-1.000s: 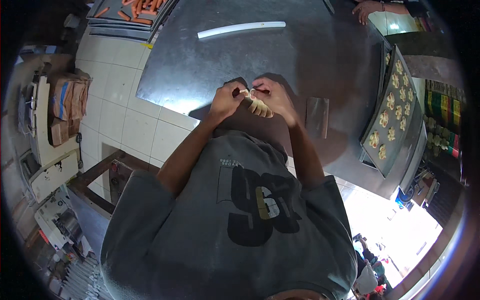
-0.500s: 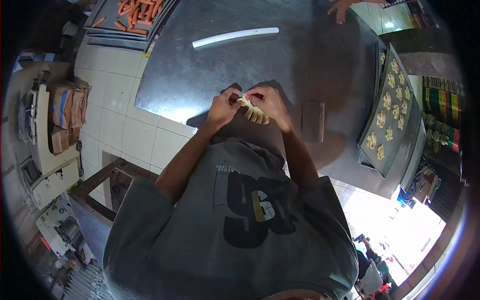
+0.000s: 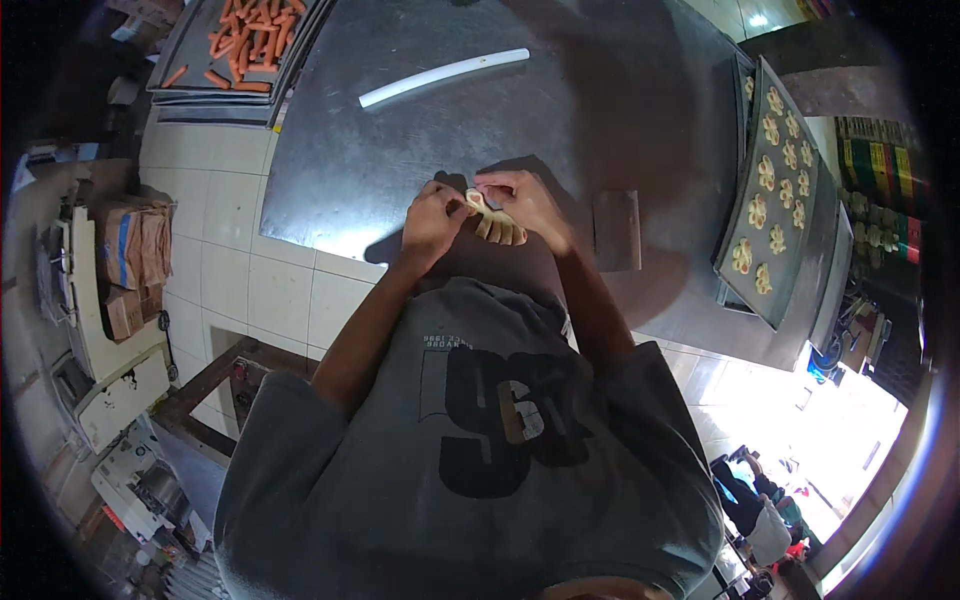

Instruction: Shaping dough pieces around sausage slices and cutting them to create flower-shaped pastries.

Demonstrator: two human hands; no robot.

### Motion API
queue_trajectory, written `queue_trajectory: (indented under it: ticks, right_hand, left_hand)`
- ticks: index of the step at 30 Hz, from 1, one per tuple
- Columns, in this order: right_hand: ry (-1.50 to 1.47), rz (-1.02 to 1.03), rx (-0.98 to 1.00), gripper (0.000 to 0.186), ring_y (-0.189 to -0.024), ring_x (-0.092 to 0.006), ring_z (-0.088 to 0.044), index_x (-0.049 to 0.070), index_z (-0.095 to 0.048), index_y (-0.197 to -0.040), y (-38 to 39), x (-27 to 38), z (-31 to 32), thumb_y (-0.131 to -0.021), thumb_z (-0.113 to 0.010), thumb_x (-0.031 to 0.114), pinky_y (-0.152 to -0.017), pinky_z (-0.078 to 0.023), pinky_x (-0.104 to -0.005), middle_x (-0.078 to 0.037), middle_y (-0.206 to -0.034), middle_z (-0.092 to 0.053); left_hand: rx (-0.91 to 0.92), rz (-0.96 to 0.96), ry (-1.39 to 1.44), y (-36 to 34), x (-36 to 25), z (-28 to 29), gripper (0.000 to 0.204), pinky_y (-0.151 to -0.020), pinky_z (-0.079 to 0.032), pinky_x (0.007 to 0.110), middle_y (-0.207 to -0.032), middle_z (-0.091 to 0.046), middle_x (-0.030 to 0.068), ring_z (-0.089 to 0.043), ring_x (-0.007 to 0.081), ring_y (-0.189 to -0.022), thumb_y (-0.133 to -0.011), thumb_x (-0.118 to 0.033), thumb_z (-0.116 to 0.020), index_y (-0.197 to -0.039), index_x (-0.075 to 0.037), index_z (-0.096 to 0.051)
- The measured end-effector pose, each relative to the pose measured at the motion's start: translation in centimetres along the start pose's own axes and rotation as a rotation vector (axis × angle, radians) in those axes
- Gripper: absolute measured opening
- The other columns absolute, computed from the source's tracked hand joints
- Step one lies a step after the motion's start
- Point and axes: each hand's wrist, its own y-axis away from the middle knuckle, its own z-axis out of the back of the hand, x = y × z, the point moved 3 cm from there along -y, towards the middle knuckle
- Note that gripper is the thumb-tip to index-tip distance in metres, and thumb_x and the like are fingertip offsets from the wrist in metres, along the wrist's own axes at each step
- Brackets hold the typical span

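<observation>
A pale piece of sliced sausage dough (image 3: 502, 231) lies near the table's front edge, right before me. Its slices fan out side by side, and a pinkish sausage face shows at its far left end. My left hand (image 3: 432, 224) has its thumb and fingers closed on that end. From the other side, my right hand (image 3: 527, 208) reaches over the piece, thumb and index finger bent around the far edge of the same end. The palm and remaining fingers of the right hand partly hide the dough.
The dark metal table (image 3: 420, 150) carries a white tube (image 3: 445, 77) farther back and a flat brown rectangular piece (image 3: 617, 231) at right. On the right, a tray (image 3: 745, 200) holds several flower-shaped dough pieces. Sausages (image 3: 258, 38) lie on a stacked tray (image 3: 190, 92) at far left.
The left hand's fingers have shifted slightly, uncovering more of the dough's sausage end. Another person's hand at the far edge has left the view. The whole view has shifted slightly.
</observation>
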Motion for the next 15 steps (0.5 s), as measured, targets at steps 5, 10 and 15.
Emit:
queue_trajectory:
  ticks: [5, 10, 15]
  right_hand:
    - [0.119, 0.035, -0.086, 0.024, -0.090, -0.0279, -0.073, 0.006, -0.072, -0.113, 1.9, 1.7, 2.3, -0.091, -0.064, 0.008, -0.078, -0.056, -0.0365, -0.016, -0.100, -0.073]
    - [0.202, 0.027, -0.045, 0.024, -0.089, -0.0290, -0.072, 0.005, -0.072, -0.111, 3.5, 1.0, 2.2, -0.089, -0.066, 0.013, -0.077, -0.056, -0.0376, -0.016, -0.098, -0.072]
    - [0.460, 0.287, -0.025, 0.031, -0.102, -0.0309, -0.064, 0.011, -0.072, -0.111, 4.9, 2.3, -0.1, -0.081, -0.070, 0.019, -0.084, -0.052, -0.0420, -0.012, -0.106, -0.067]
  left_hand:
    - [-0.062, -0.210, 0.063, -0.2, -0.1, -0.3, 0.020, -0.078, -0.053, 0.040, -0.100, -0.063, 0.0132, -0.066, 0.0303, -0.084, -0.085, -0.015, -0.073, -0.104, -0.007, -0.073]
    - [0.020, -0.245, 0.102, -0.2, 0.0, -0.3, 0.024, -0.077, -0.053, 0.040, -0.104, -0.062, 0.0131, -0.066, 0.0308, -0.084, -0.085, -0.011, -0.072, -0.109, -0.008, -0.072]
    - [0.007, -0.241, -0.070, -0.5, 0.7, -0.1, 0.030, -0.085, -0.052, 0.040, -0.110, -0.062, 0.0124, -0.064, 0.0316, -0.097, -0.090, -0.019, -0.071, -0.119, -0.010, -0.069]
